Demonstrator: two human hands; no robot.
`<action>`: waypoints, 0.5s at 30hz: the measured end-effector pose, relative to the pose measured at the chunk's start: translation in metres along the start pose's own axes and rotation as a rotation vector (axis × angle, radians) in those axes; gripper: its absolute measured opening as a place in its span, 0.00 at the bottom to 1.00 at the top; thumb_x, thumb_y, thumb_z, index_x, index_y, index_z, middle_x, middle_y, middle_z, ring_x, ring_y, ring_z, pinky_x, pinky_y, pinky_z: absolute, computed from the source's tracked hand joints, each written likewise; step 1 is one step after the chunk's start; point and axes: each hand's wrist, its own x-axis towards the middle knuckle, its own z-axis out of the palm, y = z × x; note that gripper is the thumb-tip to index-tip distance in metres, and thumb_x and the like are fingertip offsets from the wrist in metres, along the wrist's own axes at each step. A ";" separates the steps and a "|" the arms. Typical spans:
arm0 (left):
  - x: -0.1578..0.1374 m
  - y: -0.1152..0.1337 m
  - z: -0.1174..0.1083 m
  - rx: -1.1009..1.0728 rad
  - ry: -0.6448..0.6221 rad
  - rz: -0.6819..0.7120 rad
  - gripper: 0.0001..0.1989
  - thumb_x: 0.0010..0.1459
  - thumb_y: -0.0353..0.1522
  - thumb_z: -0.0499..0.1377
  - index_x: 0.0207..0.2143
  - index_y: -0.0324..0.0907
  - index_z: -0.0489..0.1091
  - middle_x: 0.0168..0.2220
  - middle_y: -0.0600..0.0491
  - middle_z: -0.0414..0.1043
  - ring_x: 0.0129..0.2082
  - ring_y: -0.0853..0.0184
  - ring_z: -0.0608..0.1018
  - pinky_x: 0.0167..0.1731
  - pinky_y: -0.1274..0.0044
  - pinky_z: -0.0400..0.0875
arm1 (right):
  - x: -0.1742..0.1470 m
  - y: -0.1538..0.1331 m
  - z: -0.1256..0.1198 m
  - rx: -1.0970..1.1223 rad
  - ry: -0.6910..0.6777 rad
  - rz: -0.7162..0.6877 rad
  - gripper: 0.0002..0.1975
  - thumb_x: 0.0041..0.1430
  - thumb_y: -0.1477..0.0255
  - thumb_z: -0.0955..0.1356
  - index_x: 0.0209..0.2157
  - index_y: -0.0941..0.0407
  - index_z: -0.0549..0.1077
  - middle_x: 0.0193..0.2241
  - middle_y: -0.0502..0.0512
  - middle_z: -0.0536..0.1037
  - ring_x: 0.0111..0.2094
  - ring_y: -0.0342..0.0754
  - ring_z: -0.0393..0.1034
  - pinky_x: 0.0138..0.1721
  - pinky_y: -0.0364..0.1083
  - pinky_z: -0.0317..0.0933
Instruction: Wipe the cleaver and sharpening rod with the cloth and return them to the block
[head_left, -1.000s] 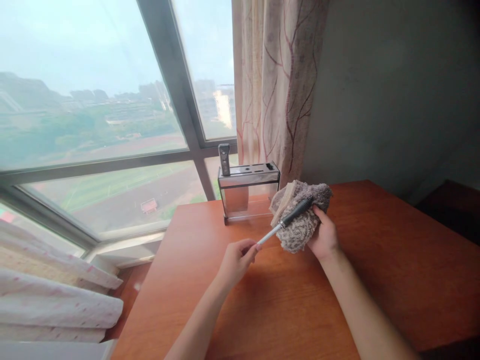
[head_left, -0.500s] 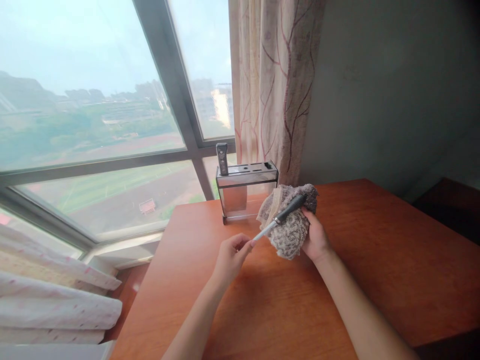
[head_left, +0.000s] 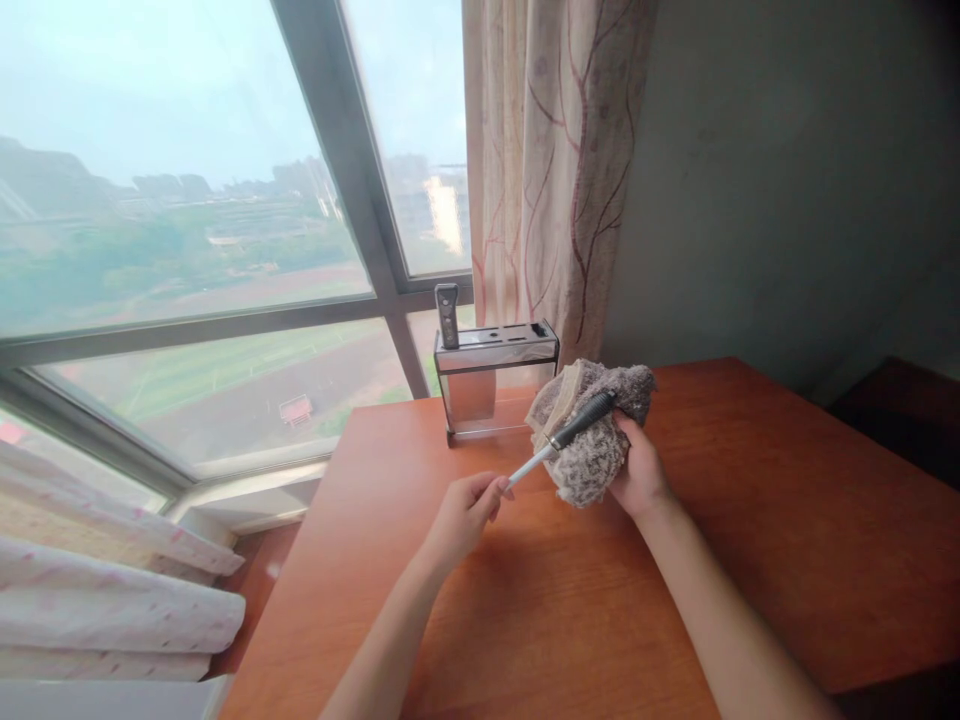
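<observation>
A sharpening steel (head_left: pixel 583 425) with a black handle and a slim pale rod slants up to the right above the table. My left hand (head_left: pixel 466 515) pinches the rod near its lower end, fingers closed; the tip is hidden in them. Behind and under the black handle, my right hand (head_left: pixel 641 468) is closed on a bunched grey-brown towel (head_left: pixel 592 473). The handle lies against the towel's fluffy surface. Just beyond stands a knife block (head_left: pixel 496 350) with clear sides and a slotted metal top, one dark-handled knife (head_left: pixel 447 316) upright in its left end.
A reddish-brown wooden table (head_left: pixel 517 630) spreads under both hands. Beyond its far left edge is a large window (head_left: pixel 187 230), with a patterned curtain (head_left: pixel 555 170) behind the block. A white curtain (head_left: pixel 112 600) hangs low at the left. A dark wall is at the right.
The towel and my right hand have shifted a little to the right, and the steel's handle leans with them. My left hand stays nearly in place, still pinching the rod.
</observation>
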 end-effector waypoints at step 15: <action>-0.004 0.007 0.004 -0.034 0.024 0.063 0.15 0.53 0.43 0.59 0.26 0.39 0.67 0.21 0.58 0.58 0.22 0.74 0.62 0.22 0.81 0.54 | -0.001 -0.011 -0.004 -0.017 0.049 -0.020 0.11 0.47 0.63 0.70 0.34 0.53 0.76 0.31 0.50 0.81 0.40 0.55 0.75 0.42 0.52 0.69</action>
